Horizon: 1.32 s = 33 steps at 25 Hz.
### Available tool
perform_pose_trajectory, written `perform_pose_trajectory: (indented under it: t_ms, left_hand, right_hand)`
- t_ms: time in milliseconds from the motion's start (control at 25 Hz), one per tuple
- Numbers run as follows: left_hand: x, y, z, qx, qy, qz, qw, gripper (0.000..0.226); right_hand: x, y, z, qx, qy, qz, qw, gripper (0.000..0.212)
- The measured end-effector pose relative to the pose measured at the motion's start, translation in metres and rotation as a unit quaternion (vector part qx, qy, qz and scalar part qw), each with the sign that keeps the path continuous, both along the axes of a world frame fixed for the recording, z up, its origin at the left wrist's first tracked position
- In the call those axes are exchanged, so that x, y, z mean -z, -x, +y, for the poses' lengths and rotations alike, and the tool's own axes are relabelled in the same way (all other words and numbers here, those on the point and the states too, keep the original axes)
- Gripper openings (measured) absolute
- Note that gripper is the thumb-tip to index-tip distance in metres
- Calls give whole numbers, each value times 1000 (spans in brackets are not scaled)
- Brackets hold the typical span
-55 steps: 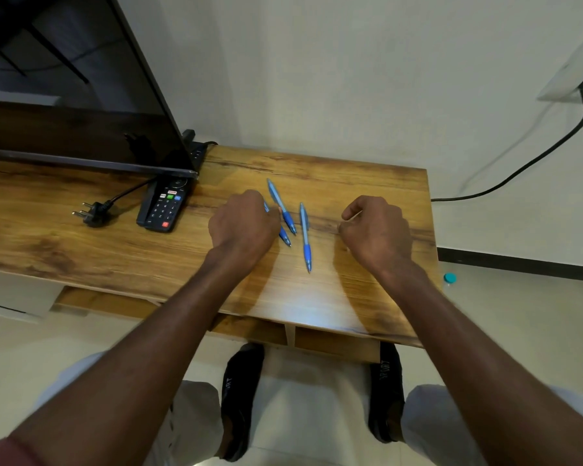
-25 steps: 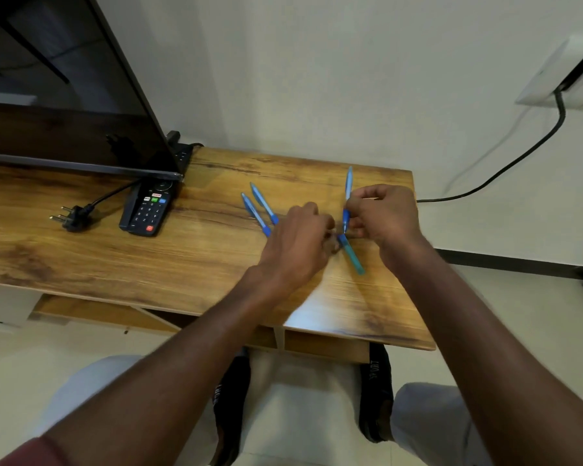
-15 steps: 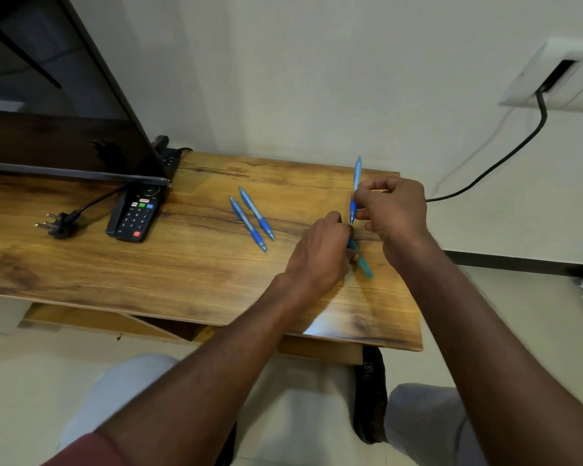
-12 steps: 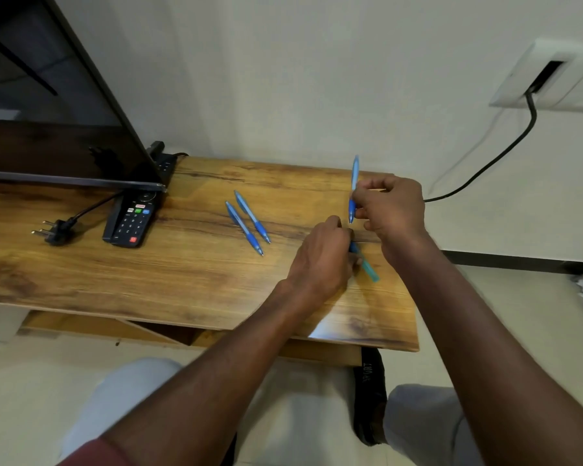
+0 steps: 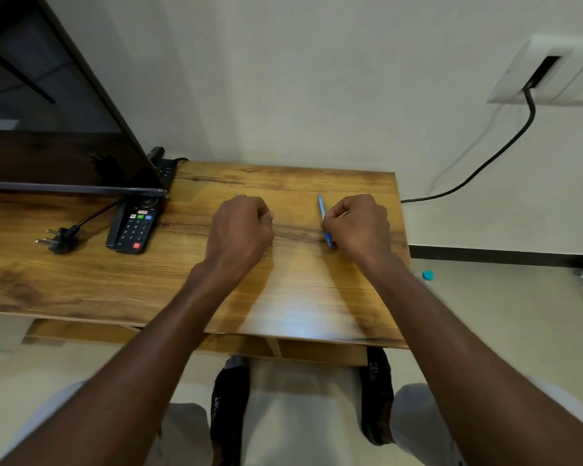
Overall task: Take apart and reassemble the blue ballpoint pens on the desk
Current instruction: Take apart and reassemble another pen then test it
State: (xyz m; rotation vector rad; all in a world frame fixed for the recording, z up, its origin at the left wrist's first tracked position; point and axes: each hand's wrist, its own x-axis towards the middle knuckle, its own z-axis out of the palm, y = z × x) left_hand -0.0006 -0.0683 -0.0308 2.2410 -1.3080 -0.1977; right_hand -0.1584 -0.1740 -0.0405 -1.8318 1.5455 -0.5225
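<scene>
One blue pen (image 5: 323,213) stands slanted against the inner side of my right hand (image 5: 359,225), whose curled fingers hold it, dark grip end down near the desk (image 5: 300,297). My left hand (image 5: 239,228) rests as a fist on the desk a little to the left. It covers the other two pens, and only their small tips (image 5: 265,255) poke out beside its wrist. I see nothing held in the left hand.
A black remote (image 5: 133,227) and a loose plug (image 5: 59,238) lie to the left, under the edge of a dark screen (image 5: 48,136). A power strip (image 5: 164,164) sits at the back. The desk's right edge is just past my right hand.
My hands have come apart. The left one let go of the pen's lower end and moved left over the two lying pens. The right hand lowered the pen toward the desk.
</scene>
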Motion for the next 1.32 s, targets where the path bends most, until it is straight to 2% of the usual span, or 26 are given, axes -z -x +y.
perform_pose_trajectory:
  t_ms: [160,240,360,520,680,960,1120,1320]
  left_hand:
    - [1,-14,8,-111,-80,9,991,14]
    - [1,-19,10,-136,-113,31,984,15]
    - [4,-18,13,-134,-146,68,978,25]
    - [8,-15,9,-138,-162,76,974,33]
    - [9,-14,3,-121,-177,85,973,29]
    - [4,-7,2,-149,-158,72,973,21]
    - [-2,-12,1,-140,-194,78,968,19]
    - [-6,-18,8,-108,-210,162,958,20]
  right_hand:
    - [11,-20,12,-43,44,72,996,10]
    - [12,-22,15,-58,58,91,992,10]
    - [5,-16,15,-56,83,83,992,9]
    - [-4,-3,10,-30,86,50,995,17]
    - [-3,2,8,-43,70,44,996,17]
    - [0,0,8,-72,49,17,996,15]
    - [0,-2,9,-83,45,13,995,16]
    - [0,-2,14,-97,40,17,994,17]
